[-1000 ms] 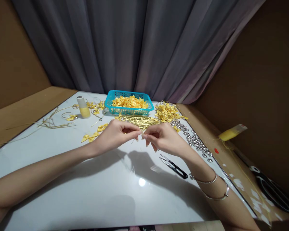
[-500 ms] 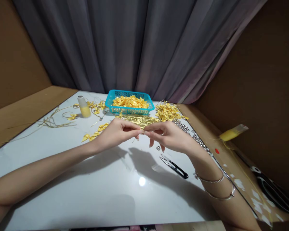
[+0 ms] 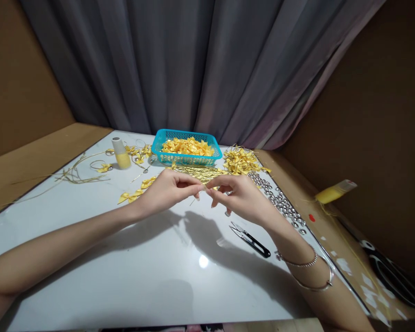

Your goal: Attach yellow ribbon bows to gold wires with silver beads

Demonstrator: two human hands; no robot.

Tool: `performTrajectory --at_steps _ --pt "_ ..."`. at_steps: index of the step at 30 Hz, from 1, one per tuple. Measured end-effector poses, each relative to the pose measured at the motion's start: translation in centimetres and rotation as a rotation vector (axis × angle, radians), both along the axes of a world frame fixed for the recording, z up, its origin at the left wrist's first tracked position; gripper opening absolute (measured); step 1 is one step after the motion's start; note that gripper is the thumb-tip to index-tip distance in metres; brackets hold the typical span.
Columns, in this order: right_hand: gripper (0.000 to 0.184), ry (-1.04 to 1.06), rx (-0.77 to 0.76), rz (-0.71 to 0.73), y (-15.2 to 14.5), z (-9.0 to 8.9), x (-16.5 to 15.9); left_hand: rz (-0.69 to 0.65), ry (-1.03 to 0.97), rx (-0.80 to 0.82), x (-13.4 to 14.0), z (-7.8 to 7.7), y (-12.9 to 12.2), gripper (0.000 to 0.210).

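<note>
My left hand (image 3: 169, 190) and my right hand (image 3: 240, 196) meet fingertip to fingertip above the white table. Both are closed in a pinch on a thin cord (image 3: 192, 201), whose short end hangs below the left fingertips; the rest is hidden by my fingers. Just behind the hands lies a bundle of gold cords (image 3: 204, 172). Yellow ribbon bows (image 3: 129, 197) rest beside my left wrist. Many silver beads (image 3: 285, 205) are spread to the right of my right hand. Black-handled thread snips (image 3: 251, 240) lie below it.
A turquoise basket (image 3: 186, 159) of yellow bows stands at the back, with a heap of corded bows (image 3: 242, 160) to its right. A spool of yellow thread (image 3: 121, 154) stands left. Large scissors (image 3: 390, 276) and another spool (image 3: 335, 190) lie at the right.
My right hand has shifted slightly and its lower fingers have curled in, now covering the spot where a loose silver bead lay. The left hand has hardly moved.
</note>
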State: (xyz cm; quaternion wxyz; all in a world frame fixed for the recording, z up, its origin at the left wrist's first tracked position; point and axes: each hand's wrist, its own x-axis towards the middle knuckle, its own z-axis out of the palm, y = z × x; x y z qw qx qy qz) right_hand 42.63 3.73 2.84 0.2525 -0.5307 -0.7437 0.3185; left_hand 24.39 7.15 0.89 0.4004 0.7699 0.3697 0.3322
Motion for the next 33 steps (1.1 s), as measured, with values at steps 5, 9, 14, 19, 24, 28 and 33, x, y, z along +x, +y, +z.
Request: performTrajectory --at_steps 5,9,14,19,24,28,33 --pt "0.013 0.052 -0.054 -0.052 0.3 0.0 -0.3 0.006 -0.018 0.126 -0.1 -0.8 0.1 0.017" --pt "0.02 0.096 -0.144 -0.011 0.8 0.1 -0.2 -0.006 -0.042 0.215 -0.2 -1.0 0.2 0.016" --pt "0.025 0.001 -0.101 0.041 0.8 0.1 -0.2 0.015 -0.024 0.372 -0.1 -1.3 0.3 0.016" --pt "0.025 -0.106 0.163 0.02 0.1 -0.3 -0.5 0.026 -0.02 0.305 -0.1 -1.3 0.2 0.016" --pt "0.023 -0.221 0.42 0.009 -0.5 -0.7 -0.5 0.028 -0.01 0.1 -0.1 -0.4 0.0 0.019" --pt "0.023 -0.209 0.444 0.001 -0.6 -0.8 -0.5 0.029 -0.009 0.049 -0.1 0.1 -0.1 0.02" --pt "0.023 -0.2 0.506 -0.012 -0.5 -1.3 -0.7 0.028 -0.015 0.054 0.0 0.1 -0.2 0.019"
